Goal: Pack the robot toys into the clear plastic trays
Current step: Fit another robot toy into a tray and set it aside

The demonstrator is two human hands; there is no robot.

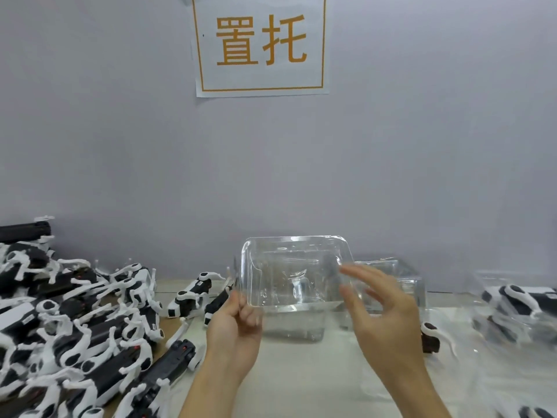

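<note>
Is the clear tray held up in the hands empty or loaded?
Empty: the clear tray in the left hand shows only wall and table through it, no toy inside.

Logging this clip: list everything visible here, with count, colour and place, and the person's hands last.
Clear plastic tray: one, transparent, held up at centre, tilted toward the camera.
Stack of clear plastic trays: count unclear, transparent, on the table behind the right hand.
Black-and-white robot dog toys: many, heaped at left; two or three lie apart near centre.
Packed trays with toys: several, at right, blurred.
White paper sign with orange characters: one, on the grey wall.
Left hand: pinches the tray's lower left rim.
Right hand: fingers spread, at the tray's right edge; contact unclear.
</note>
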